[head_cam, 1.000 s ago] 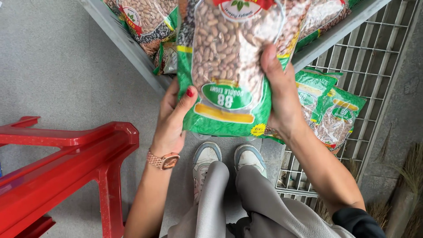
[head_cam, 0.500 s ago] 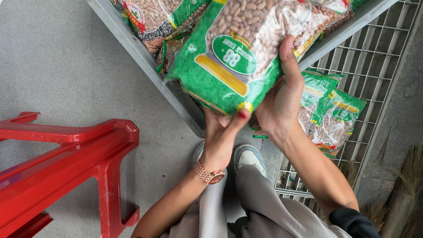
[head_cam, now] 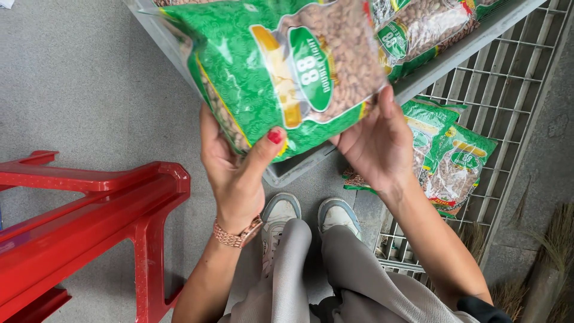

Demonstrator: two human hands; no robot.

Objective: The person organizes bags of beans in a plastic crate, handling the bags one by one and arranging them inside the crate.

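Observation:
Both my hands hold up a green plastic bag of beans (head_cam: 287, 72) with a clear window, lying sideways in front of a grey metal shelf (head_cam: 454, 54). My left hand (head_cam: 236, 173) grips its lower left corner, thumb with red nail on the front. My right hand (head_cam: 376, 143) supports its lower right edge from below. More bags of the same kind (head_cam: 418, 30) lie on the shelf behind it.
A red plastic stool (head_cam: 89, 209) stands on the grey floor at the left. Two more green bags (head_cam: 448, 155) lie on a lower wire-grid shelf (head_cam: 508, 90) at the right. My grey shoes (head_cam: 311, 215) are below. Broom bristles (head_cam: 556, 239) show at the right edge.
The bag has been turned from upright to sideways and lifted closer to the camera. My left hand shifted from its side to its lower left corner.

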